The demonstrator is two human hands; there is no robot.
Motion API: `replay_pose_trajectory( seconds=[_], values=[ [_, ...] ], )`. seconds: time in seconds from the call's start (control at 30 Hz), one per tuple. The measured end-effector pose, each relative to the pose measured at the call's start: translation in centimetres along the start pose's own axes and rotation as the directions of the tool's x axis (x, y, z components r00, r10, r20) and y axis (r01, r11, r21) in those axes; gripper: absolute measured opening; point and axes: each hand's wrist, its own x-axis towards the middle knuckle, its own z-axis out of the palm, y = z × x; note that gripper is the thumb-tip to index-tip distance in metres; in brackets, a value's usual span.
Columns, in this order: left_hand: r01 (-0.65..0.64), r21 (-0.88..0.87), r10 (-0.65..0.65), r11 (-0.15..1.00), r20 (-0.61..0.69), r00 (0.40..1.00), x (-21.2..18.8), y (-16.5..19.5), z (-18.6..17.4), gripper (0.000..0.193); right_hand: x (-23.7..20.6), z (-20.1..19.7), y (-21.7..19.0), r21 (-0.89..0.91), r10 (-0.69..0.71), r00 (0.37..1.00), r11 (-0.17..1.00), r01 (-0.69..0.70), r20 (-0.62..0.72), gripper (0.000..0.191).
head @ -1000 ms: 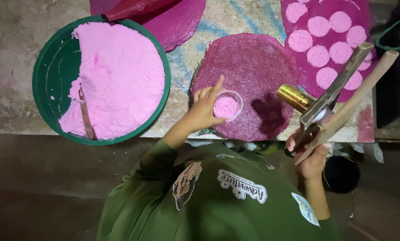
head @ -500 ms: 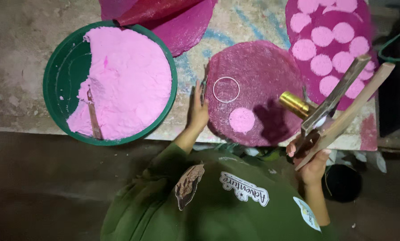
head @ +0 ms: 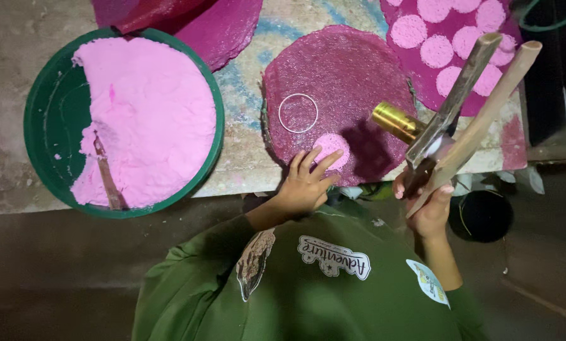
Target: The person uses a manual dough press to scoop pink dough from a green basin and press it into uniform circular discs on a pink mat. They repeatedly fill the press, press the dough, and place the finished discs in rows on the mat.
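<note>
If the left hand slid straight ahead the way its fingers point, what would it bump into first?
The left hand already has its fingertips on the small pink disc. Going on up and right, it would probably cross the round magenta mat toward the brass-coloured cylinder, though height is hard to judge.

A small craft workshop: a rough, stained surface [head: 245,170] carries a green basin [head: 46,120] of pink paste, magenta mats [head: 346,69] and pressed discs [head: 434,50].
</note>
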Motion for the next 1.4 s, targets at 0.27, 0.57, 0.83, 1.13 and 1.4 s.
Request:
replay_pose_trajectory(
  seconds=[0.27,0.57,0.83,1.13,1.4],
  values=[
    [0.027,-0.031,-0.027,0.999,-0.016,1.0,1.0,-0.5,1.3,0.056,-0.7,-0.8,0.6,-0.023,0.011,1.0,1.0,-0.011,-0.019,0.093],
    [0.0,-0.113,-0.007,0.994,-0.068,0.998,1.4,-0.3,2.1,0.056,-1.1,-2.4,1.3,-0.007,0.06,0.998,0.998,-0.06,-0.03,0.093],
    [0.201,-0.092,-0.219,0.975,-0.293,0.931,3.7,-3.8,0.4,0.052,0.0,-2.5,1.6,0.022,0.06,0.998,0.998,-0.06,-0.024,0.091],
    [0.352,-0.088,-0.359,0.932,-0.363,0.86,2.8,-7.7,-0.9,0.017,1.9,-1.4,0.4,-0.043,0.052,0.996,0.998,-0.049,0.068,0.082],
    [0.344,-0.198,-0.391,0.918,-0.31,0.866,3.2,-6.7,-3.0,0.036,5.1,-2.1,0.7,-0.242,0.154,0.972,0.964,-0.108,0.179,0.08]
  ],
)
